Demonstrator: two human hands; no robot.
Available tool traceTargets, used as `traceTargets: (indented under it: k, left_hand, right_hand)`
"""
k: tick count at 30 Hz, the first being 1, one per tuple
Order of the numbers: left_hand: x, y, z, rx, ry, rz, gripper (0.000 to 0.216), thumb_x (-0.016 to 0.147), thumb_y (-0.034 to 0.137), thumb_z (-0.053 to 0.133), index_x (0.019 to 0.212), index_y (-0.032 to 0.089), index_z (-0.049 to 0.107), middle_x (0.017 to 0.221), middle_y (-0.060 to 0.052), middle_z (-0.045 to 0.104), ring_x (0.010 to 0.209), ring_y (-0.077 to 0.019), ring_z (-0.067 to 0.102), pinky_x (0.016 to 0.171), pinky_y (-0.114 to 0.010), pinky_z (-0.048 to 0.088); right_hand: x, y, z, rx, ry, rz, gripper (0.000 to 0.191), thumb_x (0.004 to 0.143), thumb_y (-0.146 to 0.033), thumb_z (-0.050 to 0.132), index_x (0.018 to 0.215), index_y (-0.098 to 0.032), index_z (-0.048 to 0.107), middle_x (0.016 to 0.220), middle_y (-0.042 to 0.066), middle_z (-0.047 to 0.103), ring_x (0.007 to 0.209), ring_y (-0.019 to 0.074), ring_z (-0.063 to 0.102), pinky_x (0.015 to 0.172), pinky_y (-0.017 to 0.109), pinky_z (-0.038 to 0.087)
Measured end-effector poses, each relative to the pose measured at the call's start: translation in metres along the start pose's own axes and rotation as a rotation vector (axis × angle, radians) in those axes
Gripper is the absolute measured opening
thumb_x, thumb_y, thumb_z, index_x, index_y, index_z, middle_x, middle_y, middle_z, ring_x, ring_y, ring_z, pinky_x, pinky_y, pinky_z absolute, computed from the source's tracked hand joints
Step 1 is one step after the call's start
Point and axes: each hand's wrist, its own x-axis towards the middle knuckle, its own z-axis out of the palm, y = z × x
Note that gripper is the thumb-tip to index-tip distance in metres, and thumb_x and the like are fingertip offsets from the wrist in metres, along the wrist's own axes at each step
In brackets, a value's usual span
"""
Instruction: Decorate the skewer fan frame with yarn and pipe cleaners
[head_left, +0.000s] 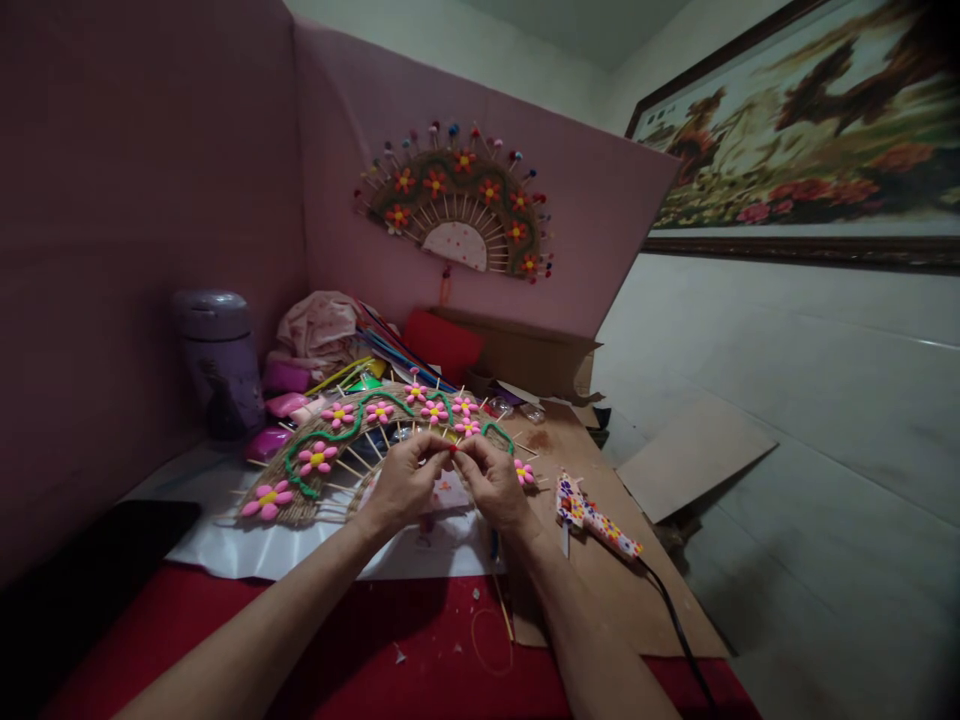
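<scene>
Between the fingertips of both hands is a small red piece (453,449), too small to tell its kind. My left hand (409,482) pinches it from the left, fingers closed. From the other side my right hand (495,487) is closed on it too, thumb and fingers together. Behind and partly hidden by the hands lies a fan-shaped craft (300,480) of sticks and brown cord, with pink yellow-centred flowers (318,458) and a wavy green strip (337,434). A pale half-round piece with small red marks at its base is partly covered by my hands.
A flower-patterned glue gun (600,522) with a black cord rests on brown cardboard (645,600) at right. A purple lidded container (219,365), pink packets (286,405) and pipe cleaners (405,355) stand behind. Another decorated fan (457,205) hangs on the pink panel. Scraps dot the red cloth (360,640).
</scene>
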Motion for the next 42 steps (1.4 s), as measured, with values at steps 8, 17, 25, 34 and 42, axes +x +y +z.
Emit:
traceTargets:
  k: [8,17,25,34,42]
  left_hand:
    - [0.005,-0.002,-0.012,0.114,-0.204,-0.097,0.021,0.076,0.031,0.054,0.070,0.014,0.064,0.056,-0.002,0.060,0.049,-0.0113,0.054,0.045,-0.021,0.041]
    - [0.003,-0.001,-0.001,-0.157,-0.114,-0.166,0.019,0.073,0.032,0.055,0.071,0.013,0.057,0.058,0.001,0.056,0.045,-0.0107,0.054,0.044,-0.024,0.046]
    - [-0.009,-0.003,0.011,0.041,0.068,-0.024,0.015,0.077,0.028,0.052,0.070,0.016,0.058,0.057,0.002,0.056,0.047,-0.0105,0.051,0.047,-0.022,0.040]
    - [0.001,-0.008,0.003,-0.038,-0.041,-0.115,0.016,0.074,0.028,0.055,0.071,0.015,0.063,0.057,0.000,0.059,0.051,-0.0117,0.053,0.050,-0.022,0.040]
    - [0.005,-0.003,0.003,-0.383,-0.011,-0.325,0.024,0.065,0.036,0.065,0.066,0.014,0.056,0.055,0.002,0.057,0.042,-0.0087,0.048,0.043,-0.023,0.040]
  right_hand:
    - [0.000,-0.005,-0.011,-0.189,-0.136,-0.048,0.012,0.083,-0.019,0.049,0.075,-0.018,0.057,0.069,0.000,0.056,0.064,0.0125,0.049,0.060,0.023,0.036]
    - [0.001,0.007,-0.003,0.069,-0.084,0.087,0.019,0.084,-0.031,0.048,0.072,-0.018,0.053,0.063,-0.002,0.048,0.057,0.0102,0.042,0.053,0.022,0.033]
    - [-0.005,0.004,0.015,-0.001,0.100,0.098,0.018,0.081,-0.026,0.046,0.064,-0.019,0.043,0.058,-0.005,0.042,0.052,0.0091,0.038,0.050,0.022,0.030]
    - [-0.003,-0.002,0.002,-0.313,0.029,-0.021,0.014,0.082,-0.020,0.044,0.068,-0.019,0.049,0.061,-0.002,0.051,0.055,0.0113,0.046,0.055,0.024,0.032]
    - [-0.002,-0.002,0.000,-0.253,0.103,-0.001,0.016,0.085,-0.025,0.046,0.074,-0.018,0.055,0.065,0.000,0.056,0.058,0.0121,0.049,0.055,0.023,0.034]
